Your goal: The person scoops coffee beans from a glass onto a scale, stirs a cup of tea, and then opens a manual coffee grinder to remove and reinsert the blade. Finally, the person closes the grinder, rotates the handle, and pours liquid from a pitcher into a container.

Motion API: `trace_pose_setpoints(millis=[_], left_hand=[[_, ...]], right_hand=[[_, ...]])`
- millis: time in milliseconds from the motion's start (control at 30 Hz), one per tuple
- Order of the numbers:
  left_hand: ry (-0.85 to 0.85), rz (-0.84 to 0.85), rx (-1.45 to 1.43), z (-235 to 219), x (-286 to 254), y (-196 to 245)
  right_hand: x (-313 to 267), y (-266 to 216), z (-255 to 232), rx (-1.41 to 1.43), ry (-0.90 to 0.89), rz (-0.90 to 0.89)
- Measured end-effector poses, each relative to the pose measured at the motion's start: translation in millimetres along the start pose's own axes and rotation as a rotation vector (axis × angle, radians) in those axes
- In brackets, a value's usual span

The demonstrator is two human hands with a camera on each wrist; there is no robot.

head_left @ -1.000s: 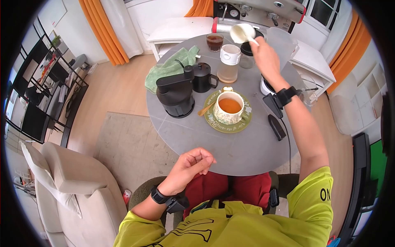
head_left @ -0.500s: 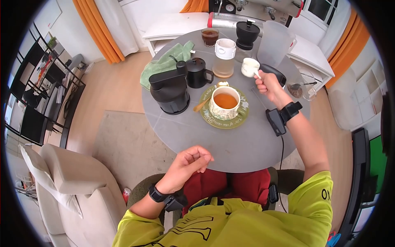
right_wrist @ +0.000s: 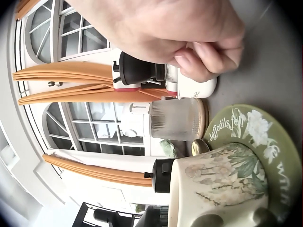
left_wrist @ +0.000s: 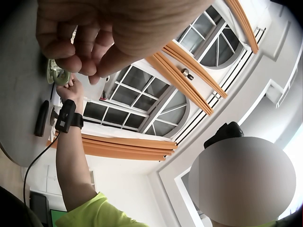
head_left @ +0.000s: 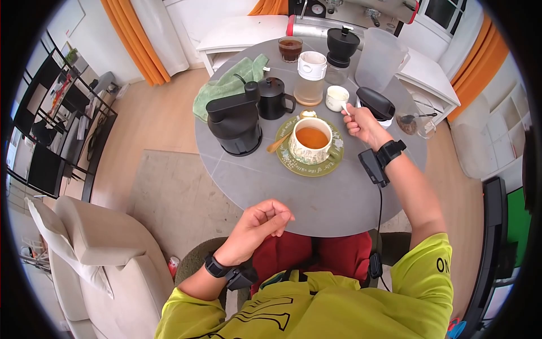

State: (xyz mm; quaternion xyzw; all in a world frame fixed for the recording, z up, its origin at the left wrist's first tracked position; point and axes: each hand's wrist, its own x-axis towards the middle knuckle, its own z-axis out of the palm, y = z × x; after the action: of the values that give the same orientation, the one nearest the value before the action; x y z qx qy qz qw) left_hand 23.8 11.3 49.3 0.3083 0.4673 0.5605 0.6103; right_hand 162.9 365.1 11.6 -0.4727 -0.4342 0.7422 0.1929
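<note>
My right hand pinches the handle of a small white cup, which stands upright on the far part of the grey table. In the right wrist view, the curled fingers partly hide the cup. Nearer to me, a floral teacup of amber liquid sits on a green saucer, along with a wooden-handled spoon. My left hand hovers by the table's near edge, fingers loosely curled and holding nothing.
Left of the saucer stand a black angular appliance, a black lidded pot and a green towel. Behind are a white-topped glass container, a hand grinder and a frosted pitcher. A black rounded object lies beside the right hand.
My right hand has brought the small cup back from the far side, turned it from tilted to upright, and lowered it to the table. The left hand has hardly moved.
</note>
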Motion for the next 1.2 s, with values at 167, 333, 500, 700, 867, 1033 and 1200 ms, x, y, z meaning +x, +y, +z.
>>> trace_pose_setpoints(millis=[167, 333, 500, 700, 867, 1033, 1200], left_hand=[[-0.004, -0.006, 0.008, -0.1, -0.1, -1.1], [-0.01, 0.005, 0.02, 2.0, -1.2, 0.3], [-0.014, 0.007, 0.009, 2.9, -0.9, -1.1], [-0.025, 0.008, 0.03, 4.9, -3.3, 1.2], [-0.02, 0.037, 0.021, 4.1, -5.8, 5.2], [-0.037, 0.039, -0.01, 3.1, -7.8, 6.1], [-0.046, 0.045, -0.015, 1.9, -8.6, 7.7]], right_hand=[[-12.1, -2.1, 2.5, -0.067, 0.006, 0.027], [-21.6, -1.2, -1.1, -0.121, -0.001, -0.018], [-26.0, -22.2, 17.3, -0.625, 0.464, -0.877], [-16.0, -79.9, 62.3, -0.914, 0.227, -1.05], [3.2, -94.2, 86.4, -1.112, 0.151, -0.928], [9.6, -95.6, 96.7, -1.205, 0.195, -0.811], [16.4, -94.3, 96.8, -1.197, 0.199, -0.802]])
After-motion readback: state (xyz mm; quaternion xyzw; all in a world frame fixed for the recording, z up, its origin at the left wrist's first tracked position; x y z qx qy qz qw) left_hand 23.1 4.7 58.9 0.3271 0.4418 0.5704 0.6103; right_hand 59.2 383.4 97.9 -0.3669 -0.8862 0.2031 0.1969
